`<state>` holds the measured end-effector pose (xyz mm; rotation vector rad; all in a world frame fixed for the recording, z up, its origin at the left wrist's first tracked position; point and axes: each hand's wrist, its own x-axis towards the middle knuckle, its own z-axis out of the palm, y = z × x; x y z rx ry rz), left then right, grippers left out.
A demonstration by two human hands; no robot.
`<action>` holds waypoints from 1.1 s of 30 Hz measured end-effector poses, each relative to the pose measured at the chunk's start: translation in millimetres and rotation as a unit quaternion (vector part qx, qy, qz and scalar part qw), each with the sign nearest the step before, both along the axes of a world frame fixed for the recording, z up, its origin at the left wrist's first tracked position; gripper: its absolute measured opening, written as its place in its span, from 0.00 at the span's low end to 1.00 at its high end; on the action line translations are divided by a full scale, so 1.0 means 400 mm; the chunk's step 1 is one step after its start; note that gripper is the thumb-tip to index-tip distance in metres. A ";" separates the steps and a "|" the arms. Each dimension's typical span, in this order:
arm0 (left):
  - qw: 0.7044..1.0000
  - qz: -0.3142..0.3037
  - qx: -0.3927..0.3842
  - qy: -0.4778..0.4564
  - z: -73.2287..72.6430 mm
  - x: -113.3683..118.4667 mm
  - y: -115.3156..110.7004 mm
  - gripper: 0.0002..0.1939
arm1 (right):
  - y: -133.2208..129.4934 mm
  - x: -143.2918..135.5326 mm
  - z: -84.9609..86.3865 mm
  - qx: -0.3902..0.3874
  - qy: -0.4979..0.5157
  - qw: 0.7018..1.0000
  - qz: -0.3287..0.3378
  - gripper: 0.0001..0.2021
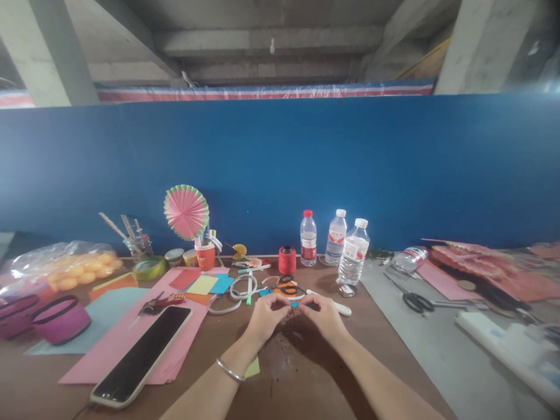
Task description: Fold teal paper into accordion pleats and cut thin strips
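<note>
Both hands low on the brown bench (pixel 245 350), close together, fingertips nearly meeting. Left hand (pixel 265 318) and right hand (pixel 324 315) with fingers curled narrow, pinching a small blue scrap (pixel 294 304) between them; too small to tell exactly how held. Silver bangle (pixel 230 371) on the left wrist. Orange-handled scissors (pixel 286 288) just beyond the fingertips, red thread spool (pixel 287 259) farther back, phone (pixel 142 354) lying on pink paper (pixel 126 341) to the left.
</note>
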<state>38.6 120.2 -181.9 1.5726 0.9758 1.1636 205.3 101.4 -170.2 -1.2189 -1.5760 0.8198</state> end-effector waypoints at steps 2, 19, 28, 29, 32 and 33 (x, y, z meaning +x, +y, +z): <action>1.000 0.005 0.012 0.020 0.001 -0.001 -0.002 0.05 | 0.002 0.000 -0.006 0.007 0.012 1.000 0.008 0.09; 0.999 -0.023 0.010 -0.032 0.003 0.012 -0.008 0.07 | 0.009 -0.006 -0.014 -0.027 0.030 0.999 -0.003 0.11; 1.000 0.003 -0.002 -0.011 -0.006 0.009 0.002 0.06 | 0.004 -0.012 -0.005 -0.021 0.041 0.999 -0.012 0.10; 1.000 0.001 -0.003 -0.015 -0.007 0.010 0.002 0.07 | 0.005 -0.012 -0.006 -0.019 0.045 0.999 -0.009 0.10; 1.000 -0.007 0.003 -0.019 -0.010 0.012 0.002 0.07 | 0.010 -0.011 -0.014 -0.017 0.046 0.999 -0.005 0.09; 1.000 -0.010 0.006 -0.017 -0.011 0.011 0.002 0.07 | 0.012 -0.010 -0.017 -0.018 0.044 0.999 -0.006 0.09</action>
